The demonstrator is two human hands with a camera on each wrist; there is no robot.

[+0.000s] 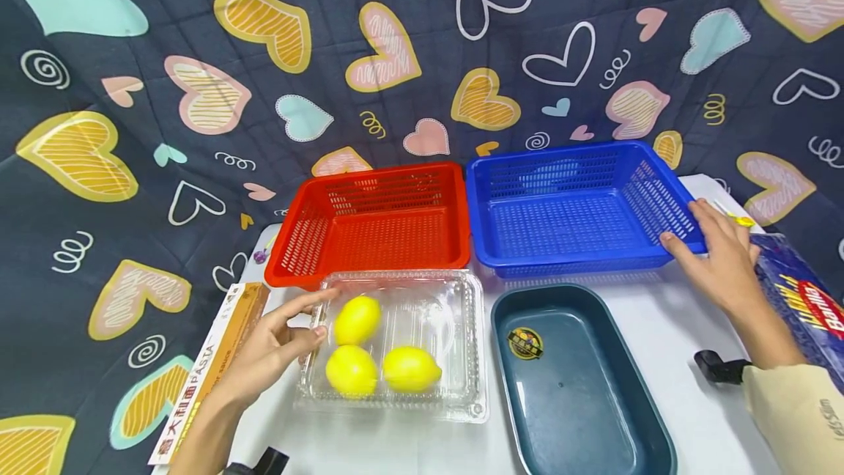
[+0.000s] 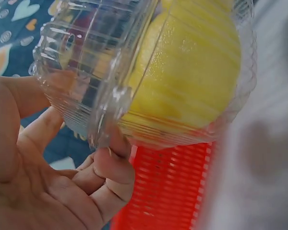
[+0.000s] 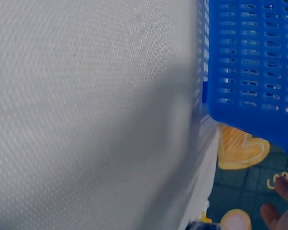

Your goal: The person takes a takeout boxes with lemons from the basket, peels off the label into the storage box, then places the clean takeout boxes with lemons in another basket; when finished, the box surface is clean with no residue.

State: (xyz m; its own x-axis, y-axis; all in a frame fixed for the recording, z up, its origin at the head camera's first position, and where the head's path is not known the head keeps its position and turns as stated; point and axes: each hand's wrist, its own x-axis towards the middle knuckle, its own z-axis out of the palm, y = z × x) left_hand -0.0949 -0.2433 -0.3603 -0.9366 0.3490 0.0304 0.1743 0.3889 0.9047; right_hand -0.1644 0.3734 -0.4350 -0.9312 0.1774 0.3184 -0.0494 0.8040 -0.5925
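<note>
My left hand (image 1: 267, 354) holds the left edge of a clear plastic clamshell box (image 1: 455, 343). Three lemons lie inside, two at the left and one lemon (image 1: 410, 369) nearer the middle. Seen from the left wrist, curled fingers (image 2: 113, 167) grip the box's rim, close to a large lemon (image 2: 187, 72). In the head view the box overlaps the front of a red basket (image 1: 369, 261). Over at the right, my right hand (image 1: 722, 262) is by the front right corner of a blue basket (image 1: 580, 264), fingers spread and holding nothing.
A dark teal tray (image 1: 574, 387) stands right of the box. At the far left lies a pasta box (image 1: 204, 372), and at the far right a blue Barilla package (image 1: 801, 292). Behind the baskets hangs a heart-patterned cloth (image 1: 395, 123).
</note>
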